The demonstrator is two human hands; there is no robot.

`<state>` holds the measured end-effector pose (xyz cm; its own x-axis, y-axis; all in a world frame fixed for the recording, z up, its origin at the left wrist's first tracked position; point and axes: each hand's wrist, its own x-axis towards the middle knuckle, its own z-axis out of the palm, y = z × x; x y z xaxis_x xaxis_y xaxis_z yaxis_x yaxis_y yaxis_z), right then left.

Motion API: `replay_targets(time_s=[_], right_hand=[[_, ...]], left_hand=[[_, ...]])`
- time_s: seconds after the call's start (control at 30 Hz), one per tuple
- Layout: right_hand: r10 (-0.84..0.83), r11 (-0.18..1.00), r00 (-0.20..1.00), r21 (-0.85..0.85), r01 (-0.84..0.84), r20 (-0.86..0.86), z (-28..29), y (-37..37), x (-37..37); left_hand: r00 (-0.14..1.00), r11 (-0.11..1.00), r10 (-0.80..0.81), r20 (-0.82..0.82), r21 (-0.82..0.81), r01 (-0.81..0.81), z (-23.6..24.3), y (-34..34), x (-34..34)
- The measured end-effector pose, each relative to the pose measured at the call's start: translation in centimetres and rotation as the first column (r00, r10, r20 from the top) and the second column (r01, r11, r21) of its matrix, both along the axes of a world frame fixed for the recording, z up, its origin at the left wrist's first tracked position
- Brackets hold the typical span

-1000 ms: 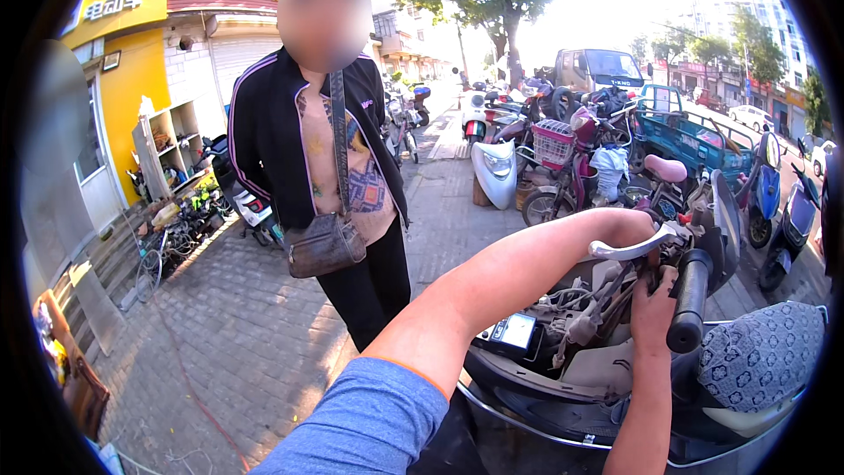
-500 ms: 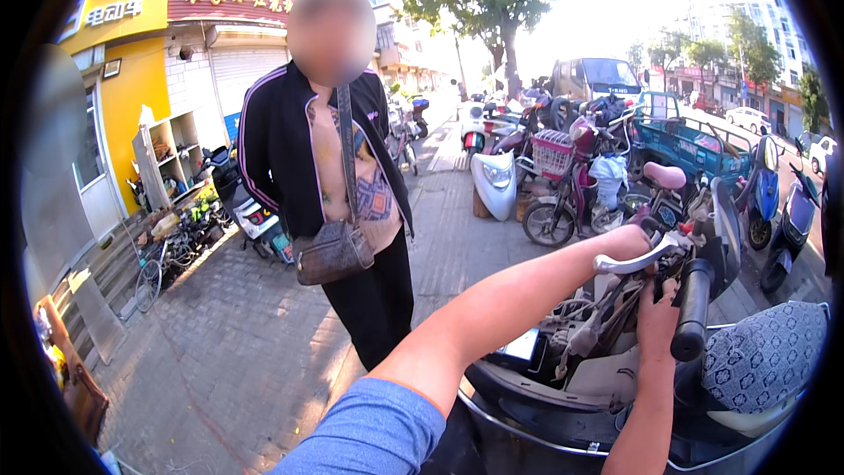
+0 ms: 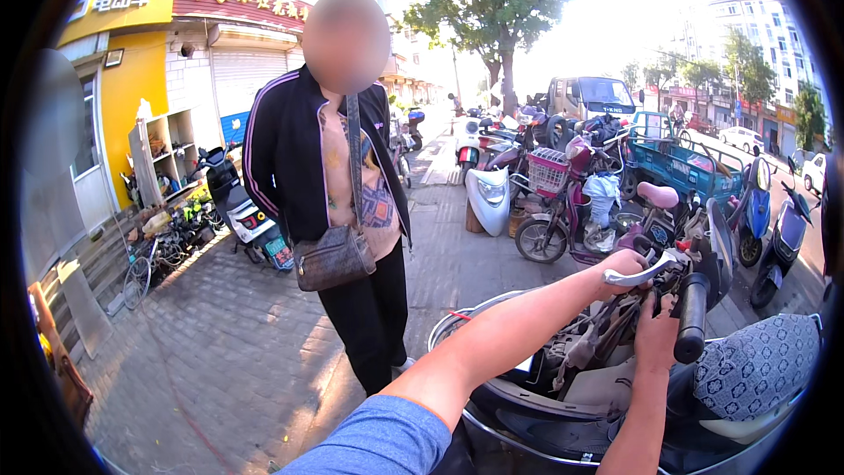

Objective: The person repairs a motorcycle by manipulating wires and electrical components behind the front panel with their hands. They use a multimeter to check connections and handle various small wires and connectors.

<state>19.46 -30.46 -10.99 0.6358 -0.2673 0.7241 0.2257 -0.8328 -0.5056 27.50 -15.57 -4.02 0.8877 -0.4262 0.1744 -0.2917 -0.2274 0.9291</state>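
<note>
Two hands at once, reaching into the uncovered front of a scooter (image 3: 536,418), close under its handlebar, at the lower right of the view. Having the left hand (image 3: 626,269) tucked in by a silver lever (image 3: 646,274), fingers curling with tips out of sight; not being able to tell whether pinching anything there. Crossing above the scooter's exposed insides with the left forearm (image 3: 501,330), and wearing a blue sleeve (image 3: 378,440). Reaching upward with the right hand (image 3: 657,332), just left of a black grip (image 3: 693,321), fingers bending in among the parts beneath the handlebar, near loose wires (image 3: 585,347); again not being able to tell about any pinching. Seeing a patterned seat cover (image 3: 758,376) to the right of the grip. Facing, on the left, a standing person (image 3: 338,185) with a dark jacket and a brown bag (image 3: 334,259) hanging at the waist. Looking beyond onto a pink basket (image 3: 549,172) on a parked two-wheeler, a silvery front panel (image 3: 489,198) just left of it, and a teal cargo tricycle (image 3: 703,178)
</note>
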Motion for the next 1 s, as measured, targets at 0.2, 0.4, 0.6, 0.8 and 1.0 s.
replay_targets(time_s=[0.2,0.4,0.6,0.8,1.0], right_hand=[[-0.006,0.999,0.992,-0.043,0.012,0.122,-0.9,0.0,1.0],[0.009,0.999,0.993,-0.054,-0.003,0.121,-1.8,-0.1,2.0],[-0.028,0.994,0.994,-0.103,0.039,0.109,-2.4,-0.3,2.0],[-0.065,0.991,0.997,-0.113,0.068,0.035,-2.3,-0.8,1.5],[0.017,0.996,0.997,0.093,-0.009,-0.078,-0.3,-0.8,-1.2]], left_hand=[[0.986,1.000,0.015,-0.169,-0.013,-0.017,0.3,-0.2,-0.2],[0.986,0.997,0.021,-0.166,-0.075,-0.034,0.7,0.0,-0.9],[0.996,1.000,0.008,-0.084,-0.007,-0.009,0.5,0.7,-0.2],[0.973,0.994,-0.079,-0.216,-0.093,0.060,0.5,0.3,-0.1],[0.973,0.986,-0.123,-0.197,-0.135,0.097,-0.8,-0.8,-1.0]])
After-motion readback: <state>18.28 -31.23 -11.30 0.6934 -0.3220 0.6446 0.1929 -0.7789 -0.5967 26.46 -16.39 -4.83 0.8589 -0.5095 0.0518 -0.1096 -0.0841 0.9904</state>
